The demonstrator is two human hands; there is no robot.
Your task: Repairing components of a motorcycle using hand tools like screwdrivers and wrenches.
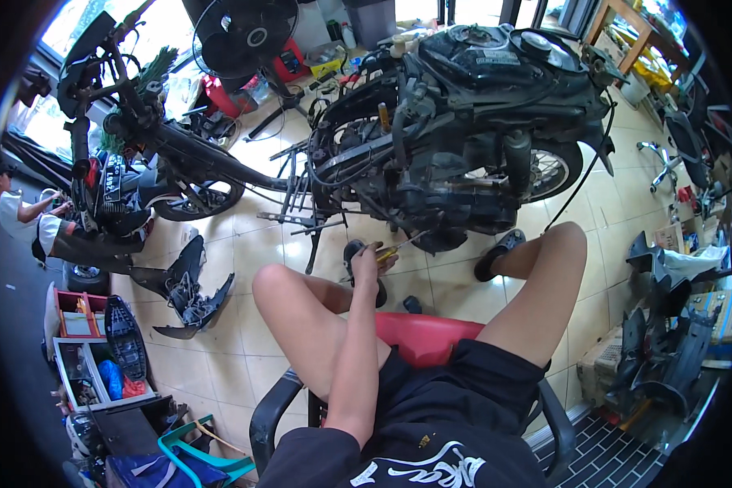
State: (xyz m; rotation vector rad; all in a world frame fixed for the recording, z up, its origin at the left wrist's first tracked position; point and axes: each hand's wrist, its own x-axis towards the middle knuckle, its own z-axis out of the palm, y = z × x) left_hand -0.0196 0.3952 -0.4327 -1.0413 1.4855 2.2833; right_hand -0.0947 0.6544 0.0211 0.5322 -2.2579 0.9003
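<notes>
One hand (367, 263), your left, clamps its fingers round a yellow-handled, thin-shafted screwdriver (385, 254) by the metal engine (455, 199) of the black motorcycle (472, 85); your right hand is unseen; stripping looks partly done, engine work unfinished.

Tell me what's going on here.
A seated person holds a yellow-handled tool in the left hand, its thin shaft pointing toward the lower part of a partly stripped black motorcycle. Whether the tip touches it is hard to tell. The right hand is out of view. Dark plastic parts lie on the tiled floor to the left, and another person is visible at the far left.
</notes>
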